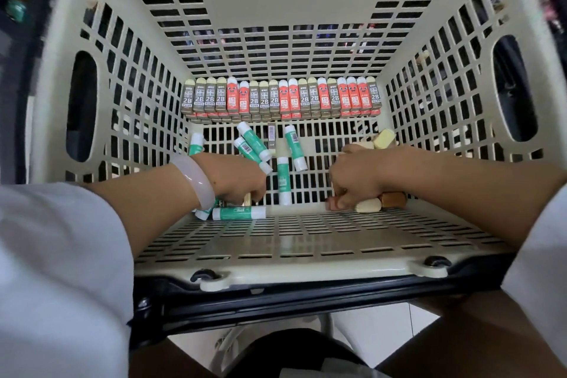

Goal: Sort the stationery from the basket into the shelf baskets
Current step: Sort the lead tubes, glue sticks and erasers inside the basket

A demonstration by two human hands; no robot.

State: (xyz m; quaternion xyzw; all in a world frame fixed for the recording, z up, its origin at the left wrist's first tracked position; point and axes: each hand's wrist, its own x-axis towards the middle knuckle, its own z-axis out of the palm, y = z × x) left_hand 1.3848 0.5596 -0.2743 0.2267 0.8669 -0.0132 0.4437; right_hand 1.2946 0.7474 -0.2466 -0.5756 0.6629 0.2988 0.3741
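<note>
Both hands reach down into the cream slatted plastic basket (52,77), and their fingertips are largely hidden. The left hand (236,178) curls on a small gold-capped item, unidentifiable. The right hand (357,176) clutches tan and brown erasers (368,205). About seven green-and-white glue sticks (283,181) lie between them; roughly nineteen 2B lead boxes (280,100) line the far wall.

The grey-brown rectangular eraser packs (209,98) standing in a row against the far wall of the cream slotted plastic basket (276,9) carry a large "2B". Print on the red packs (352,98) and the green-and-white glue sticks (248,147) is too small to read.
</note>
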